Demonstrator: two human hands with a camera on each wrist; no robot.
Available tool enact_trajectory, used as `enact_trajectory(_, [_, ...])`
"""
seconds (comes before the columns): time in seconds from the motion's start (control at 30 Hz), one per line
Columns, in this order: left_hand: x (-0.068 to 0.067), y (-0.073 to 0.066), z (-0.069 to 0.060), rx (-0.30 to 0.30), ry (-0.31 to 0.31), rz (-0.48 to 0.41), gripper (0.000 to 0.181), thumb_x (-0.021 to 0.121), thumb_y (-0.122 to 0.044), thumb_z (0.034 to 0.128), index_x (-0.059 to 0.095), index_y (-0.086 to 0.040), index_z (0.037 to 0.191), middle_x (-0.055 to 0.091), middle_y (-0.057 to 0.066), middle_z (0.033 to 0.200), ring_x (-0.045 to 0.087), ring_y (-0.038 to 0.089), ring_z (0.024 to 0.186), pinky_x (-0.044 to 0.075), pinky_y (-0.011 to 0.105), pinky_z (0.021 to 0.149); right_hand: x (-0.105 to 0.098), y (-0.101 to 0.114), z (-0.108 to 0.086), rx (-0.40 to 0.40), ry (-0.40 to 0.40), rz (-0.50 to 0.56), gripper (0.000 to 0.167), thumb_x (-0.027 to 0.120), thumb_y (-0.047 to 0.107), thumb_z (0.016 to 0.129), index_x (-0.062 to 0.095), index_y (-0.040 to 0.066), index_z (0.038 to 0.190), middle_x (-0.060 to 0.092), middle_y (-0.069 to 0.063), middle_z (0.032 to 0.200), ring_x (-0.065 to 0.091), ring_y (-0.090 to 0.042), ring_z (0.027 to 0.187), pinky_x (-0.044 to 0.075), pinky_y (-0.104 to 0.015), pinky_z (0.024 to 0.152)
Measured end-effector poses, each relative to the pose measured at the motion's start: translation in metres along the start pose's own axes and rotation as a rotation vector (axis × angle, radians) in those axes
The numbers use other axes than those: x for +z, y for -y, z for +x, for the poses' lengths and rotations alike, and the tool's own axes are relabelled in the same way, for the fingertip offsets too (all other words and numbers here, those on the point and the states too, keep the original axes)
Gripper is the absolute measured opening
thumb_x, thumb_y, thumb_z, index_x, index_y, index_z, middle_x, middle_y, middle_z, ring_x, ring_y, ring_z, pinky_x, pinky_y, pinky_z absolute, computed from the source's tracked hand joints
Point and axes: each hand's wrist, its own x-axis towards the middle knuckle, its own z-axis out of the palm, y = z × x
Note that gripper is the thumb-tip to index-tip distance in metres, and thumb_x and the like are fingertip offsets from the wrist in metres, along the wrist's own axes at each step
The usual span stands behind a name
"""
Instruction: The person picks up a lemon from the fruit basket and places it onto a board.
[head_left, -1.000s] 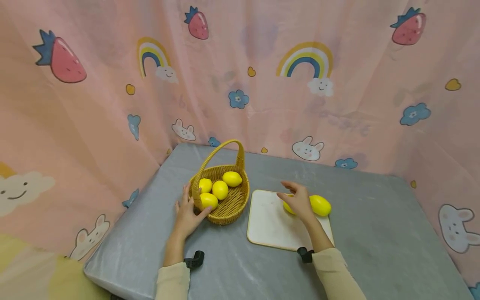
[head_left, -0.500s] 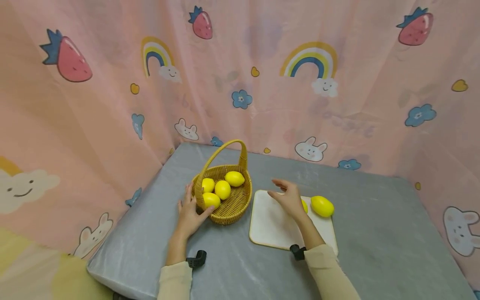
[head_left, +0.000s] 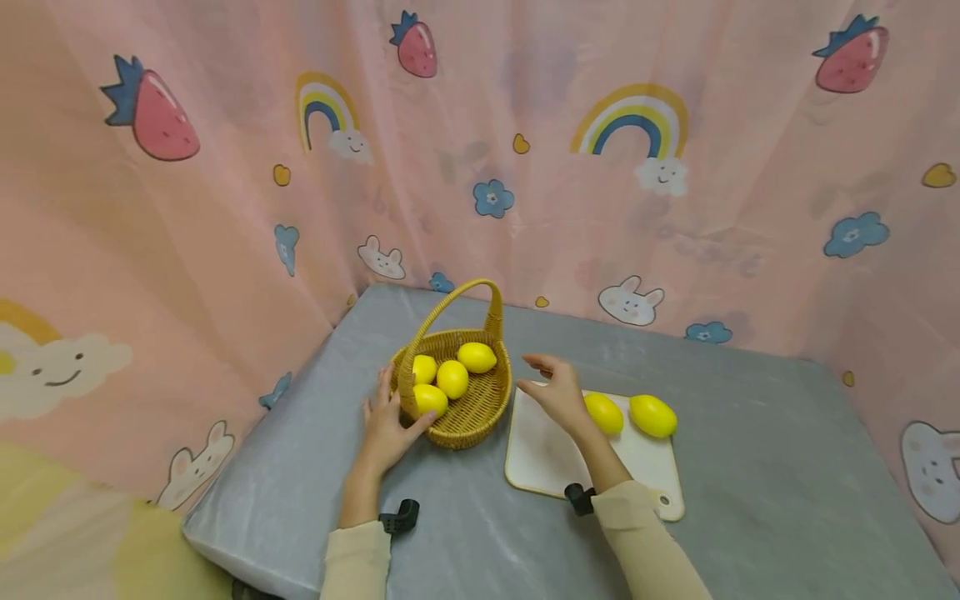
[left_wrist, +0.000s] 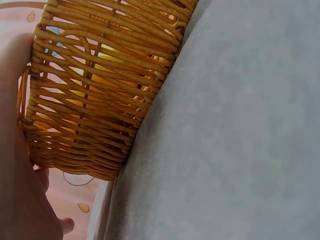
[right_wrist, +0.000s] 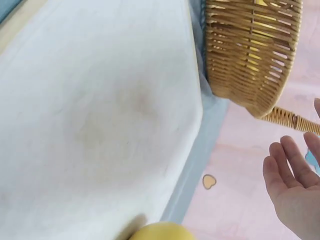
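Note:
A woven wicker basket [head_left: 480, 408] with a tall handle holds several yellow lemons [head_left: 452, 380]. My left hand [head_left: 388, 433] grips its left rim, thumb over the edge near a lemon; the left wrist view shows the hand [left_wrist: 17, 150] against the woven side [left_wrist: 100, 90]. Above the white cutting board [head_left: 543, 454], my right hand [head_left: 558, 396] has its fingers spread in a loose curve and holds nothing. Behind that wrist, two lemons [head_left: 603, 414] [head_left: 653, 417] lie at the board's right part. In the right wrist view the hand [right_wrist: 295, 195] is apart from the basket [right_wrist: 250, 55].
A grey cloth-covered table [head_left: 750, 450] carries everything. Pink patterned curtains [head_left: 525, 242] hang close behind and at both sides. The board lies just right of the basket, with a narrow gap between them.
My right hand has moved left from over the lemons toward the basket, uncovering both lemons on the board. The left hand keeps its hold on the basket. The head view has shifted slightly.

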Motion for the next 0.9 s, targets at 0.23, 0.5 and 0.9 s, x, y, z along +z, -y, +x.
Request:
enact_trajectory(0.23, [0.000,-0.002,0.000,0.001,0.002,0.002,0.086,0.068,-0.052,0.0889,0.035,-0.009,0.156,0.009,0.015,0.166,0.006,0.044,0.150,0.004,0.078,0.105,0.012,0.012,0.007,-0.008,0.031,-0.004,0.046,0.075,0.002,0.087,0.061,-0.009,0.129,0.061,-0.026,0.129,0.056,-0.040,0.122,0.042,-0.047,0.106])
enact_trajectory(0.5, [0.000,-0.001,-0.001,0.002,-0.010,0.009,0.085,0.068,-0.051,0.0891,0.035,-0.009,0.156,0.009,0.015,0.166,0.006,0.043,0.150,0.004,0.078,0.105,0.028,0.019,0.015,-0.118,0.040,0.008,0.043,0.074,0.001,0.085,0.063,-0.010,0.125,0.062,-0.029,0.124,0.057,-0.044,0.115,0.047,-0.049,0.099])
enact_trajectory(0.9, [0.001,0.000,-0.001,0.002,-0.014,0.001,0.086,0.068,-0.052,0.0887,0.035,-0.008,0.155,0.009,0.015,0.166,0.005,0.043,0.150,0.004,0.077,0.106,0.045,0.031,0.026,-0.052,0.110,0.042,0.046,0.073,0.001,0.087,0.060,-0.008,0.131,0.060,-0.025,0.128,0.055,-0.041,0.120,0.047,-0.054,0.096])
